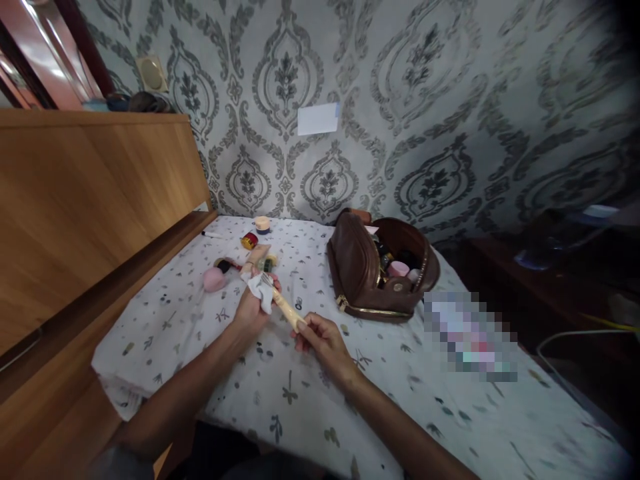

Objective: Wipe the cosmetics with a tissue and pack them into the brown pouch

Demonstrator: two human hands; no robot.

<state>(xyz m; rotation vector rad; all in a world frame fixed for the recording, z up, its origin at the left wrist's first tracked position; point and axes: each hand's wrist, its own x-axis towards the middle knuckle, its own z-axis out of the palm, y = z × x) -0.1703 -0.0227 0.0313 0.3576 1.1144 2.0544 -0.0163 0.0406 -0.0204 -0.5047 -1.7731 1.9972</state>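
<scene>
My left hand [253, 310] is closed around a crumpled white wipe or cloth [261, 289], pressed against the far end of a slim cream-coloured handled item [287, 310]. A greyish part shows at that far end, but the cloth and fingers cover most of it, so its kind is unclear. Lower down, my right hand [323, 340] pinches the near end of the handle between thumb and fingers. Just beyond the left hand lie a pink rounded sponge-like item [214, 280], a beige tube-like item [257, 255] and a small green jar [267, 265].
A brown zip bag [355, 267] stands unzipped at the right with cosmetics inside. Farther back are a red-and-yellow tin [249, 241], a peach-lidded jar [263, 225] and a white pen-like stick [213, 235]. A wooden panel [100, 180] borders the left; a pixelated item [473, 340] lies right.
</scene>
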